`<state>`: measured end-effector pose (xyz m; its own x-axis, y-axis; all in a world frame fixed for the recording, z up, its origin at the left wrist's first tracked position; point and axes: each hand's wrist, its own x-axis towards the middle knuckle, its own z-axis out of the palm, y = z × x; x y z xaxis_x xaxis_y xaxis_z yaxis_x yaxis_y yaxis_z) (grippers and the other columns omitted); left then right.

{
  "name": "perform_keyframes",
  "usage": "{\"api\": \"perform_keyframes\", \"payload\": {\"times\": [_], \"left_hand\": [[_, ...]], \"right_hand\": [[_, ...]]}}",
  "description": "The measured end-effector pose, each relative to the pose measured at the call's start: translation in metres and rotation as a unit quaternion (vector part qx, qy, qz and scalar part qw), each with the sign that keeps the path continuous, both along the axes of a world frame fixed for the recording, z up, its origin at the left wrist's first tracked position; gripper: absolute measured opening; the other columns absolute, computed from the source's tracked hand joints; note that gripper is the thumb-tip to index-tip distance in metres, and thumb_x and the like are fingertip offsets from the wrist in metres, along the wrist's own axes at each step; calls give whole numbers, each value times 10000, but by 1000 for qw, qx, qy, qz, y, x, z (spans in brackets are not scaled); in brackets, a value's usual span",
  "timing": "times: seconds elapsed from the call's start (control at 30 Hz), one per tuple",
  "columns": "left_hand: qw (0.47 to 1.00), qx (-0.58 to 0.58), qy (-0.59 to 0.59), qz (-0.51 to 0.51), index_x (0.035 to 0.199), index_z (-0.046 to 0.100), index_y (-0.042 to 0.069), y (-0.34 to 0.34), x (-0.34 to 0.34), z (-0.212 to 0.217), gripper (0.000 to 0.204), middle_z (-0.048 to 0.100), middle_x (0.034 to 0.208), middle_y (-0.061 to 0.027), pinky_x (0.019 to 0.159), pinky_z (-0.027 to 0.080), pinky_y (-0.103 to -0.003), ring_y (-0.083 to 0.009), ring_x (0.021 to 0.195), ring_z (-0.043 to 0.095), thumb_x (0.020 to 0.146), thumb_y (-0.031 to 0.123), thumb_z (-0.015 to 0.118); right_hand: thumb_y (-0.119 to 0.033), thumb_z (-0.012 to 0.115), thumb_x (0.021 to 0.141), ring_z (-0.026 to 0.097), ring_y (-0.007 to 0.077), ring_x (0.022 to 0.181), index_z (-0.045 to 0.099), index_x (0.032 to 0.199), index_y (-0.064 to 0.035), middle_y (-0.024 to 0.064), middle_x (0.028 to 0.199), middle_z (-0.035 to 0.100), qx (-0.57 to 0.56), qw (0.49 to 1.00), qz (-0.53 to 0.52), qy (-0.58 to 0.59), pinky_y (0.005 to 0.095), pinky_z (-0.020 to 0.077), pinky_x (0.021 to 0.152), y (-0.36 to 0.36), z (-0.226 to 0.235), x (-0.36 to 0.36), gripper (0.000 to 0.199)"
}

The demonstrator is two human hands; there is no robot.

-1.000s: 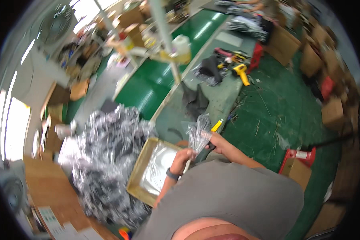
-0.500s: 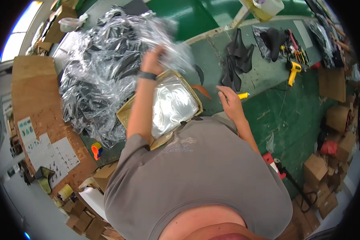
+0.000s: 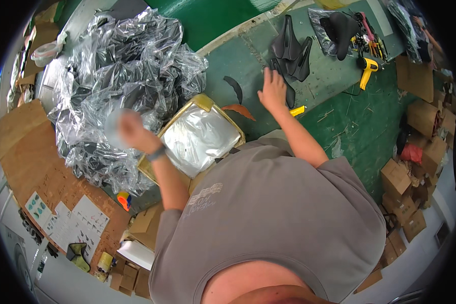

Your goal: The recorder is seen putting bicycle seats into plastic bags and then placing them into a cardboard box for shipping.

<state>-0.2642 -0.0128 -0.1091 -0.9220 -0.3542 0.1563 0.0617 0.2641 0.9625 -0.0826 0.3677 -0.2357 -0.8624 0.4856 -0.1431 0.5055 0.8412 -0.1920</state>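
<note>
Over the near side of a big heap of clear plastic bags with dark items inside [image 3: 131, 66] is my left hand [image 3: 133, 130]. Motion smears its fingers, so whether it grips anything is unclear. My right hand [image 3: 273, 91] reaches across the green bench, fingers stretched out, at the nearest of several black bicycle saddles [image 3: 290, 95]; it partly covers that saddle. More black saddles [image 3: 287, 43] lie just beyond. Between my arms stands a yellowish basket [image 3: 230, 117] lined with a stack of clear plastic bags [image 3: 200, 137].
A yellow-handled tool [image 3: 298, 110] lies by my right forearm. Dark [image 3: 234, 88] and brown [image 3: 240, 112] curved pieces rest beyond the basket. Farther right are a saddle on plastic [image 3: 343, 31] and a yellow heat gun [image 3: 368, 73]. An orange-and-blue tape dispenser [image 3: 124, 200] sits left.
My left hand has swung back from the heap's far right edge to its near side; the plastic it was moving there now lies on the heap. My right hand has reached forward to the saddles.
</note>
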Motion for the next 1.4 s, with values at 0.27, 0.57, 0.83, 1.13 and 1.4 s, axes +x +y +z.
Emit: {"api": "perform_keyframes", "payload": {"times": [0.27,0.57,0.83,1.13,1.4], "left_hand": [[910,-213,-220,-280,1058,770,40,58,181,-121,213,792,858,-96,686,583,-361,-220,754,768,1039,249,732],[870,-324,-280,-247,975,685,66,29,209,-229,334,758,930,-180,793,567,-498,-423,891,725,942,375,806],[908,-178,-306,-223,1159,740,-63,-2,213,-258,264,769,1054,-244,750,604,-437,-369,897,764,1055,131,594],[878,256,-371,-159,1073,670,121,-41,228,-158,248,692,946,-19,707,538,-340,-149,868,671,1090,366,638],[932,-8,-160,-324,1221,780,-37,-65,261,-48,264,710,829,-23,622,554,-268,-97,701,638,1008,115,741]], "right_hand": [[-373,834,861,662,342,1128,673,1111,-54,130,1008,786,31,997,-19,-75,507,520,925,51,-41,-15,437],[-188,756,955,724,476,851,664,1019,-14,231,870,748,-182,957,18,224,568,573,767,-6,71,82,206],[-110,776,896,714,461,1055,615,1359,-24,233,1058,744,-158,975,-8,158,533,574,913,-76,45,260,498],[-557,746,1004,584,86,565,679,1175,-111,47,818,736,-632,728,-167,-206,283,489,492,-78,9,244,482],[-364,730,1065,685,135,697,618,1365,-34,76,989,734,-679,700,-153,157,320,562,564,-102,135,248,460]]}}
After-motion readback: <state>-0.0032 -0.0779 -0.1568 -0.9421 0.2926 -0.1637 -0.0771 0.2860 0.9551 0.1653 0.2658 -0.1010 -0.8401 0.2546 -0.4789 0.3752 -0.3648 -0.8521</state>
